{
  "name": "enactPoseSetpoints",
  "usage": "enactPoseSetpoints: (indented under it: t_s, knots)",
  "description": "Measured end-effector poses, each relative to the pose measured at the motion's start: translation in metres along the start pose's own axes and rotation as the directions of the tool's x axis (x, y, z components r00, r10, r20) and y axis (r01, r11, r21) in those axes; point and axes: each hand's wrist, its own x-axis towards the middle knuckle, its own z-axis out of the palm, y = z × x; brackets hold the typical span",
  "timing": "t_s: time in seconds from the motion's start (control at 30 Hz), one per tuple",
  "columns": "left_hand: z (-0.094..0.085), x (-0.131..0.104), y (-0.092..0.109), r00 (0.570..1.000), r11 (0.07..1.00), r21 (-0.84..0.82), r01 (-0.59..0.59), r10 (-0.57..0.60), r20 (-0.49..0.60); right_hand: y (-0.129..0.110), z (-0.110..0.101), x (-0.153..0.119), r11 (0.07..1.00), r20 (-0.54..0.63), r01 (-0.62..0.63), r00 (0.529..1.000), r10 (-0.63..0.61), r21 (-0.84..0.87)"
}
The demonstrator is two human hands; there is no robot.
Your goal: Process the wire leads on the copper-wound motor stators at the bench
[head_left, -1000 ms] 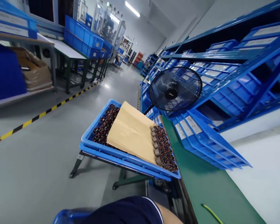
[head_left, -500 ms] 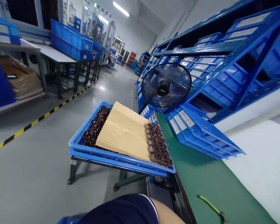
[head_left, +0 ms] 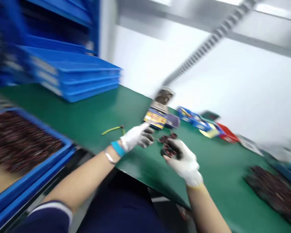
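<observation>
Both hands wear white gloves with bare or dark fingertips, above a green tabletop (head_left: 135,165). My left hand (head_left: 138,136) hovers over it with fingers apart and nothing in them; a teal band circles that wrist. My right hand (head_left: 183,158) grips a dark round coil part (head_left: 169,150) between thumb and fingers. Just beyond it on the table lie more dark coil parts (head_left: 169,137). Behind my hands is a device with a blue and yellow label (head_left: 155,118), under a grey ribbed hose.
Stacked blue trays (head_left: 87,81) stand at the back left. A blue tray of dark coils (head_left: 68,145) is at the left. Green-yellow pliers (head_left: 111,130) lie mid-table. A red bin (head_left: 227,133) is at the back right; a dark coil pile (head_left: 274,191) lies at the far right.
The view has swung right from the aisle, fan and tray to the green table. Both hands, absent from the earlier frame, are now visible, the right one with a coil part.
</observation>
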Motion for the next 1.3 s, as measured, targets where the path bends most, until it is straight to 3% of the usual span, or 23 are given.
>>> enactPoseSetpoints:
  t_s: [0.07, 0.13, 0.33, 0.47, 0.57, 0.67, 0.73, 0.83, 0.9, 1.0, 1.07, 1.13, 1.23, 1.27, 1.3]
  knots:
    - [0.017, 0.034, -0.009, 0.980, 0.980, 0.110, 0.166, -0.176, 0.090, 0.024, 0.001, 0.015, 0.997, -0.043, 0.029, 0.999, -0.026, 0.068]
    - [0.028, 0.053, -0.015, 0.951, 0.960, 0.121, 0.252, -0.269, 0.154, 0.044, 0.004, 0.024, 0.993, -0.088, 0.029, 0.996, -0.019, 0.113]
    - [0.039, 0.083, -0.031, 0.927, 0.940, -0.015, 0.340, -0.332, 0.174, 0.072, 0.010, 0.011, 0.973, -0.163, -0.047, 0.983, 0.085, 0.226]
    - [0.032, 0.090, -0.050, 0.946, 0.968, 0.018, 0.251, -0.249, 0.207, 0.078, 0.013, 0.006, 0.977, 0.010, -0.093, 0.996, 0.093, 0.194]
    - [0.029, 0.085, -0.057, 0.961, 0.973, 0.004, 0.230, -0.228, 0.155, 0.074, 0.021, 0.006, 0.980, 0.116, -0.168, 0.981, 0.155, 0.108]
    - [0.029, 0.080, -0.056, 0.975, 0.981, -0.030, 0.191, -0.186, 0.117, 0.068, 0.029, 0.003, 0.965, 0.055, -0.260, 0.965, 0.257, 0.041]
    - [0.028, 0.079, -0.054, 0.981, 0.987, 0.007, 0.161, -0.161, 0.113, 0.066, 0.030, 0.000, 0.970, 0.000, -0.239, 0.971, 0.239, 0.042]
    - [0.023, 0.080, -0.050, 0.996, 0.957, 0.288, 0.025, -0.047, 0.071, 0.067, 0.027, -0.004, 0.990, -0.038, -0.127, 0.991, 0.129, 0.056]
    - [0.019, 0.082, -0.047, 0.996, 0.848, 0.525, -0.077, 0.047, 0.071, 0.069, 0.024, -0.005, 0.997, -0.049, -0.066, 0.996, 0.068, 0.028]
    - [0.016, 0.082, -0.039, 0.997, 0.731, 0.679, -0.068, 0.024, 0.074, 0.070, 0.022, -0.004, 1.000, -0.037, 0.018, 0.999, -0.018, -0.009]
    - [0.015, 0.081, -0.031, 0.998, 0.754, 0.655, -0.055, 0.042, 0.036, 0.069, 0.020, -0.002, 0.999, -0.013, 0.038, 0.999, -0.038, 0.000]
    - [0.013, 0.080, -0.021, 0.983, 0.822, 0.553, -0.140, 0.183, -0.024, 0.067, 0.017, 0.001, 1.000, 0.007, 0.029, 1.000, -0.029, 0.013]
    - [0.008, 0.081, -0.012, 0.884, 0.844, 0.409, -0.348, 0.440, -0.155, 0.066, 0.014, 0.002, 1.000, -0.007, 0.009, 1.000, -0.009, 0.022]
    - [0.006, 0.081, -0.012, 0.882, 0.835, 0.420, -0.355, 0.448, -0.146, 0.066, 0.014, 0.002, 1.000, -0.019, 0.002, 1.000, -0.001, 0.020]
    - [0.006, 0.081, -0.013, 0.913, 0.825, 0.468, -0.318, 0.399, -0.082, 0.067, 0.013, 0.002, 1.000, -0.029, -0.004, 1.000, 0.005, 0.015]
